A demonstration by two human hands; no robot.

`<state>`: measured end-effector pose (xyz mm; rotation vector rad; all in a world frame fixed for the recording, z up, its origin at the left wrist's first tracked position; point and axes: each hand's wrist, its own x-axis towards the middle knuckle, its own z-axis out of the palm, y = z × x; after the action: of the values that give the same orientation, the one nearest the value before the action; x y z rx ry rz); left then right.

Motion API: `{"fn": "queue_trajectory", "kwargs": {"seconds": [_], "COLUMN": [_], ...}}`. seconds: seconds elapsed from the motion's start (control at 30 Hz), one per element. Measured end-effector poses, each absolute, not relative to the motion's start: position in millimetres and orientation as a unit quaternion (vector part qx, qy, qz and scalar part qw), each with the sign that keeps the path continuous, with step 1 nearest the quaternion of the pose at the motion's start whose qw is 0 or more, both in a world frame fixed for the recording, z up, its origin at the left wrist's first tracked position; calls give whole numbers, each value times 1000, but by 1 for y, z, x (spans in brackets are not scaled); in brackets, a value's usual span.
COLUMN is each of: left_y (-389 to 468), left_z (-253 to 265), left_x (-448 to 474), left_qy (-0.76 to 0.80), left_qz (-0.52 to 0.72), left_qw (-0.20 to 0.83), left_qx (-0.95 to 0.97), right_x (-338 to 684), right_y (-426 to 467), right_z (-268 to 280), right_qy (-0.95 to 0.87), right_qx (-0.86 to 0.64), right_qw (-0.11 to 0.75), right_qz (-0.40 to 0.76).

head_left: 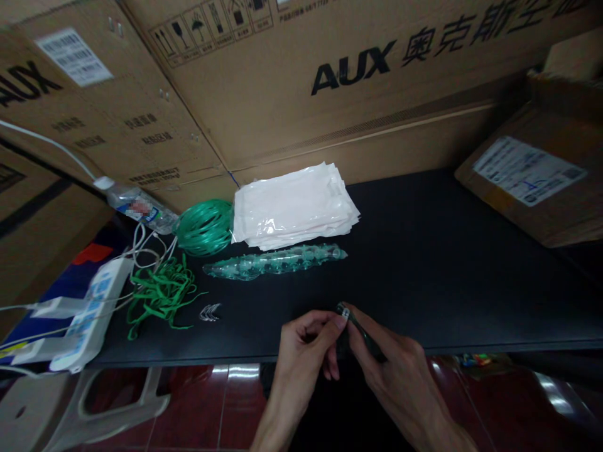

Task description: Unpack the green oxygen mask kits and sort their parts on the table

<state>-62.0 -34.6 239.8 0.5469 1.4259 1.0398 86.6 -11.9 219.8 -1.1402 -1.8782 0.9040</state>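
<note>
Near the table's front edge my left hand (308, 348) and my right hand (393, 358) meet fingertip to fingertip. Between them is a small, shiny, greenish see-through strip (345, 309) with a pale bit at its end; its exact kind is unclear. My left thumb and finger pinch the pale end, while my right fingers close around the darker part, which runs into the palm and is partly hidden. Beyond the hands lies a long, knobbly, translucent green plastic piece (277, 261). Left of them are several small silver curved pieces (210, 312) and a tangle of green strips (164, 292).
A stack of white packets (292, 207) lies behind the knobbly piece, beside a green coil (206, 227) and a plastic bottle (136, 204). A power strip (94, 314) with cables occupies the left. Cardboard boxes (282, 94) wall the back; another carton (532, 163) stands right.
</note>
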Motion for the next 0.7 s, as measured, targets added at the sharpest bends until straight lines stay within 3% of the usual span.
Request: {"fn": "queue_trajectory", "kwargs": {"seconds": [0.47, 0.7], "left_y": [-36, -42], "left_z": [242, 235], "left_x": [-55, -62], "left_qy": [603, 605], "left_qz": [500, 481], "left_qw": [590, 593], "left_qx": [195, 225], "right_x": [83, 81], "right_y": [-12, -8], "right_z": [223, 237], "right_qy": [-747, -702], "right_qx": [-428, -472], "right_qw": [390, 354], "right_qz": [327, 398]}}
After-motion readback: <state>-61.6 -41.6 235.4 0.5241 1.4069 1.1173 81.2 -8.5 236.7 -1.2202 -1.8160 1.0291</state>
